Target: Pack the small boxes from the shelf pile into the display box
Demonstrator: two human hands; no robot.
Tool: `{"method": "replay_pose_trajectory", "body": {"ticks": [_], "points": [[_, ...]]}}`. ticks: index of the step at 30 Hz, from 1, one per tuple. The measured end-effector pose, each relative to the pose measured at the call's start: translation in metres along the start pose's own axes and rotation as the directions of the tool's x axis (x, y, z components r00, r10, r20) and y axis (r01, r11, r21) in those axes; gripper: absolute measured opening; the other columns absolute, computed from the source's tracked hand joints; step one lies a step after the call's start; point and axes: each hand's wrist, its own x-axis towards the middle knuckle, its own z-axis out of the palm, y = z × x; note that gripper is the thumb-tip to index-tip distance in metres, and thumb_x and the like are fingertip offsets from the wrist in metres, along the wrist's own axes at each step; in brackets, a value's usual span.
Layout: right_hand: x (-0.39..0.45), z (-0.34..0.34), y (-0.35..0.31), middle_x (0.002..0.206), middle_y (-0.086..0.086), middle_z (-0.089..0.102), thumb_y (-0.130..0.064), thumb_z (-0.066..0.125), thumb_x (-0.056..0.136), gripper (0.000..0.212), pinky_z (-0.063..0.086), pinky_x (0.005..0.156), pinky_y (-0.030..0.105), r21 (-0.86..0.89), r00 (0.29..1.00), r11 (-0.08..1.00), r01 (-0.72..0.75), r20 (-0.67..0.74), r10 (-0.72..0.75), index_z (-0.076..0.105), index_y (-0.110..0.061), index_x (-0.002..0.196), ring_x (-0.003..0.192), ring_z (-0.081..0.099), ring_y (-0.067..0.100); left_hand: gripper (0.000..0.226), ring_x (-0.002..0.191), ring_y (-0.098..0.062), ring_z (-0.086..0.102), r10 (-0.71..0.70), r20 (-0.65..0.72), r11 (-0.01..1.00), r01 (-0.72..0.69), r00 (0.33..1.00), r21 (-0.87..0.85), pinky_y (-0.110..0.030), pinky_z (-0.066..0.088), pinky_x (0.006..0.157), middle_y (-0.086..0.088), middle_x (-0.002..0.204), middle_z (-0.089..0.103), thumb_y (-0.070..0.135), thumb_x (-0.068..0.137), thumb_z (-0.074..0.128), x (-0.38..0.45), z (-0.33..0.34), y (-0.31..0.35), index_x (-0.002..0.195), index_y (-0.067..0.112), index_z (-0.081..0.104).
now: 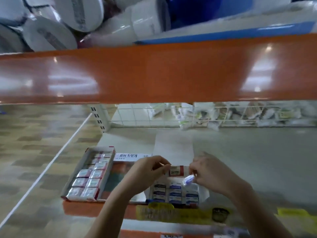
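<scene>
The display box (89,176) lies open on the grey shelf (240,152), near its front edge at the left. It holds two rows of small wrapped boxes (96,174); about five show plainly in each row, and the ones at the far end blur together, so the full count cannot be told. Its lid (132,156), printed with Korean lettering, lies folded out flat to the right of the tray.

Just right of it, under the two hands, sits the shelf pile (175,193): small white boxes with dark blue bands, in three columns of about three, resting on torn white wrapping. The left column is partly hidden by the left forearm, and the lettering is too smeared to read.

The left hand (149,172) has its fingers curled, thumb and forefinger pinched together above the pile; whether it grips the edge of the red-and-white box (176,170) between the hands cannot be told. The right hand (207,170) pinches one small pale box (188,179) in its fingertips, held tilted just above the pile's right column.

An orange shelf beam (154,71) crosses the upper view, with white rolls (48,35) stacked above it, cut off by the frame. Behind a wire grid (223,114) at the back of the shelf lie blurred packets. Yellow price labels (171,213) along the shelf front are unreadable.
</scene>
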Motion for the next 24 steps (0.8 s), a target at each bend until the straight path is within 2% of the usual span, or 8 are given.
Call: {"method": "replay_pose_trajectory", "body": {"ticks": [7,11,15,20,24], "points": [[-0.009,0.003,-0.02,0.102,-0.004,0.06,-0.034,0.054,0.087,0.02,0.032,0.085,0.029,-0.145,0.996,0.985,-0.092,-0.013,0.091,0.063,-0.024,0.102,0.104,0.039,0.017,0.01,0.077,0.014,0.056,0.091,0.085,0.995,-0.093,0.992,0.023,-0.007,0.045,0.058,0.025,0.08,0.061,0.037,0.092,0.052,0.008,0.004,-0.004,0.091,0.038,0.062],[-0.011,0.005,-0.023,0.105,-0.006,0.059,-0.032,0.061,0.085,0.019,0.033,0.093,0.03,-0.117,0.994,0.988,-0.099,0.032,0.103,0.066,-0.027,0.103,0.108,0.039,0.017,0.012,0.074,0.005,0.061,0.073,0.06,0.997,-0.072,0.996,-0.02,-0.019,0.053,0.065,0.021,0.079,0.066,0.038,0.091,0.053,0.008,0.009,-0.006,0.094,0.036,0.065],[-0.009,0.005,-0.021,0.11,-0.002,0.046,-0.034,0.068,0.081,0.024,0.034,0.097,0.03,-0.043,0.986,0.988,-0.15,0.069,0.153,0.067,-0.027,0.103,0.107,0.038,0.019,0.008,0.068,0.004,0.06,0.052,0.05,0.995,-0.048,0.997,-0.09,-0.011,0.046,0.056,0.027,0.074,0.065,0.035,0.09,0.056,0.004,0.016,-0.002,0.087,0.039,0.062],[-0.01,0.004,-0.018,0.109,-0.003,0.05,-0.042,0.063,0.084,0.029,0.03,0.088,0.025,-0.028,0.993,0.995,-0.096,0.066,0.098,0.067,-0.025,0.106,0.104,0.037,0.015,0.008,0.071,-0.012,0.064,0.034,0.024,0.994,-0.031,0.999,-0.106,-0.027,0.053,0.061,0.018,0.078,0.068,0.036,0.089,0.056,0.0,0.017,0.002,0.086,0.041,0.061],[-0.005,-0.005,-0.013,0.105,-0.007,0.058,-0.043,0.053,0.091,0.028,0.027,0.078,0.021,0.002,0.999,1.0,-0.029,0.032,0.029,0.065,-0.025,0.109,0.104,0.045,0.011,0.008,0.07,0.002,0.061,0.025,-0.06,0.988,-0.033,0.998,-0.151,-0.013,0.048,0.057,0.029,0.079,0.065,0.035,0.088,0.055,-0.011,0.002,-0.003,0.086,0.041,0.061]]}}
